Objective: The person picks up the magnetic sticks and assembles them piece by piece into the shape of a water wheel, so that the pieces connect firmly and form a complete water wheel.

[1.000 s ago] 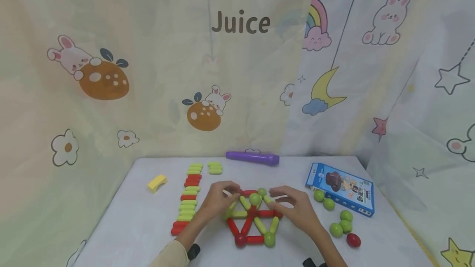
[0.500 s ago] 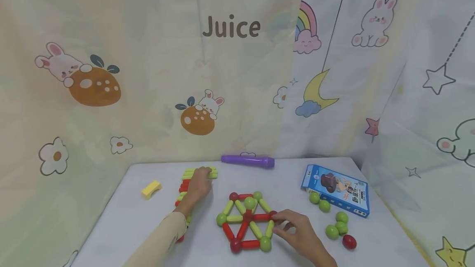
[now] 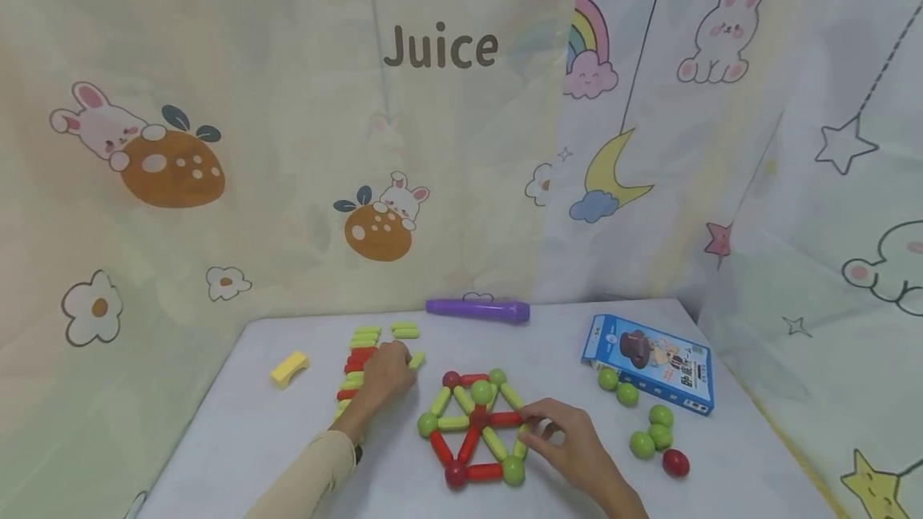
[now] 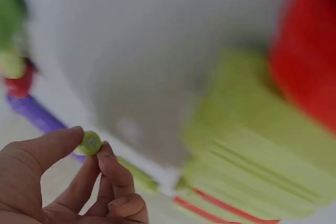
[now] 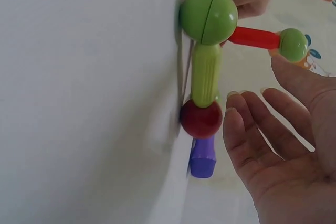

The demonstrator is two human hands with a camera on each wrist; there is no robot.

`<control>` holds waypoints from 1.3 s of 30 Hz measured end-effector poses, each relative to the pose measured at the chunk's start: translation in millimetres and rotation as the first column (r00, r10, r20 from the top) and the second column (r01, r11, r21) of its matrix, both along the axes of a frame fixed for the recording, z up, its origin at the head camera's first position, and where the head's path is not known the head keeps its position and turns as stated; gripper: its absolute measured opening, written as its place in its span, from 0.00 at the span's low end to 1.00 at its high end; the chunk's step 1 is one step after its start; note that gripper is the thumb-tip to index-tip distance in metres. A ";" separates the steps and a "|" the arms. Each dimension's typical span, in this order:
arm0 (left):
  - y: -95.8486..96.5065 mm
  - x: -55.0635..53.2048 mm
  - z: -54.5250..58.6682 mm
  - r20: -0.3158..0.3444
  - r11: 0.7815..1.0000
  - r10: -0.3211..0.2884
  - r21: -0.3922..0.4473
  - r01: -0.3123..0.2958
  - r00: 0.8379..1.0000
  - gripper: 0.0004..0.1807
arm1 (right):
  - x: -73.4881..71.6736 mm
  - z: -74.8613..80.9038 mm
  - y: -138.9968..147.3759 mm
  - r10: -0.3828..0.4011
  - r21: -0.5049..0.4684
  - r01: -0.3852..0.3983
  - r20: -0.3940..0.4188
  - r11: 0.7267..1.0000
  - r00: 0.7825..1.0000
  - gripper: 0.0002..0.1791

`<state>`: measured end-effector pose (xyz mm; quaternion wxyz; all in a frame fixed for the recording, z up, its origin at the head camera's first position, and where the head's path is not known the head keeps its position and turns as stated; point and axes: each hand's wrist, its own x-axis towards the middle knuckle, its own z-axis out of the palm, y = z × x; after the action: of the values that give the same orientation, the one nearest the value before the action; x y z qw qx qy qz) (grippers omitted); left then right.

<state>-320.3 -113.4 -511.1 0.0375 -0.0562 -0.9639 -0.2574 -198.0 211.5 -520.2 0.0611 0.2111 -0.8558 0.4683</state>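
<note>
My left hand [image 3: 389, 375] pinches a lime-green rod [image 4: 91, 143] between thumb and fingers, seen end-on in the left wrist view. Below it are rows of red and lime rods [image 3: 360, 357], partly hidden by the hand and forearm. In the middle of the table lies a roughly hexagonal frame of red and lime rods joined by balls; a green ball [image 3: 481, 392] tops a short red rod [image 5: 255, 37] rising from its centre. My right hand [image 3: 570, 435] is at the frame's right corner, fingers loosely bent, fingertips right beside a dark red ball [image 5: 201, 119].
A purple stick [image 3: 479, 311] lies along the back edge. To the left is a yellow arch block [image 3: 290, 369]. At the right, a blue box [image 3: 652, 363] lies with several loose green balls [image 3: 642, 445] and a red ball [image 3: 675, 463] in front of it.
My left hand has left the frame, gone to the rods at the left, and come away from the back pair with a lime rod. The right hand has lowered slightly, staying at the frame's right side.
</note>
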 end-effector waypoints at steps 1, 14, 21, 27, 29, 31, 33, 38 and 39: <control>2.1 10.0 4.9 0.019 0.999 -0.004 0.052 0.003 1.000 0.08 | -1.5 1.5 -2.6 -0.004 0.003 0.004 -0.003 1.000 1.000 0.16; 37.1 124.7 50.4 0.190 0.824 -0.148 0.567 0.015 0.971 0.10 | -25.5 16.6 -39.7 -0.024 -0.060 0.028 0.070 0.998 0.997 0.28; 56.5 140.5 41.2 0.139 0.765 -0.133 0.643 0.013 0.981 0.10 | -27.8 14.8 -48.1 -0.048 -0.077 0.048 0.006 0.996 0.999 0.21; 66.0 145.0 38.2 0.142 0.723 -0.106 0.690 -0.022 0.984 0.11 | -27.9 14.2 -51.8 -0.060 -0.068 0.062 0.032 0.996 0.998 0.21; 68.6 145.8 38.0 0.136 0.709 -0.116 0.705 -0.014 0.984 0.11 | -27.8 14.4 -52.1 -0.062 -0.063 0.064 0.028 0.996 0.998 0.21; 71.0 146.8 38.5 0.131 0.703 -0.126 0.711 -0.005 0.983 0.12 | -27.6 14.8 -52.1 -0.061 -0.061 0.063 0.030 0.996 0.998 0.21; 73.1 147.1 39.0 0.126 0.703 -0.134 0.711 0.004 0.983 0.13 | -27.8 14.6 -52.0 -0.057 -0.060 0.059 0.032 0.996 0.998 0.21; 77.1 146.0 39.2 0.132 0.710 -0.139 0.704 0.005 0.981 0.13 | -28.7 13.0 -51.6 -0.044 -0.061 0.046 0.029 0.997 0.999 0.21; 77.7 145.7 39.1 0.133 0.711 -0.138 0.703 0.005 0.981 0.13 | -28.9 12.7 -51.6 -0.042 -0.061 0.044 0.027 0.997 0.999 0.21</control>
<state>-174.6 -35.7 -472.0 -0.0394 -0.0523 -0.7914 -0.6078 -226.9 160.0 -507.5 0.0666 0.1846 -0.8460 0.4957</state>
